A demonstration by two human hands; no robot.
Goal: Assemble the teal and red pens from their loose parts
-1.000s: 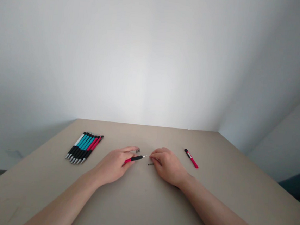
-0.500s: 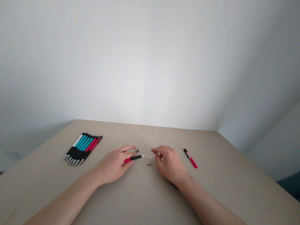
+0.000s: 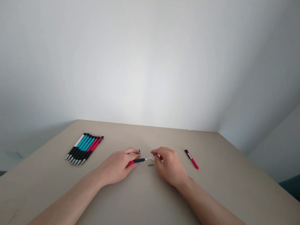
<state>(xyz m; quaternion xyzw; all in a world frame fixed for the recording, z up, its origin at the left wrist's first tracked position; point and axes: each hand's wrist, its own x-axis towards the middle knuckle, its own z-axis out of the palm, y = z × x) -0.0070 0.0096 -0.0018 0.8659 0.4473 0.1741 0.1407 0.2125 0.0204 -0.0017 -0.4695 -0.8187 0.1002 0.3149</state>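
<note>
My left hand [image 3: 118, 165] is closed around a pen with a red barrel and black grip [image 3: 138, 161]. The pen's thin pale front end points right, towards my right hand [image 3: 170, 164]. Those right fingers are curled, thumb and index close together, by a small white piece [image 3: 151, 158]; whether they grip anything is too small to see. A little spring [image 3: 151, 165] lies on the table just below the pen's front end. Beyond the left fingertips sits a small metallic pen tip [image 3: 139, 150], partly hidden by the hand.
At the left, several pens [image 3: 84, 148] with white, teal and red barrels lie side by side in a slanted row. A red pen barrel with a black end [image 3: 191, 159] rests right of my right hand. The beige table [image 3: 135, 210] meets a pale wall behind.
My left hand has shifted slightly right and nearer with the pen, bringing its front end closer to the white piece and my right fingers. The right hand is nearly unmoved.
</note>
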